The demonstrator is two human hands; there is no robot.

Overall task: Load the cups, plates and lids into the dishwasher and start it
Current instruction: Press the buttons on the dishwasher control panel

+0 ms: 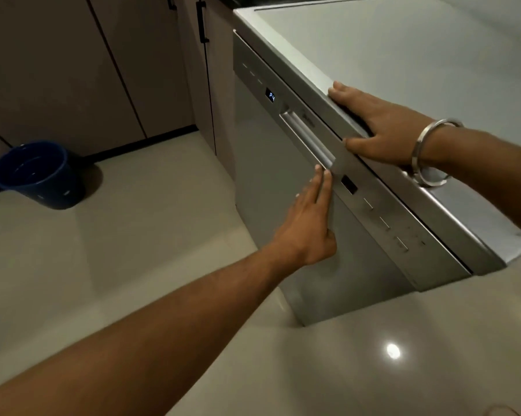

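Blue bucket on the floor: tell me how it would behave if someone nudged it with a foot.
The blue bucket looks like thin plastic, so it is probably light and would slide easily on the glossy floor. It seems to hold some water, which would likely slosh or spill. Its base looks narrower than its rim, so a high push might tip it.

The left hand [309, 223] is reaching with straight fingers to the near end of the dishwasher [271, 175] door's handle [306, 139]. The right hand [379, 121] is lying flat over the top edge. A blue bucket [37, 174] is standing far left on the floor.
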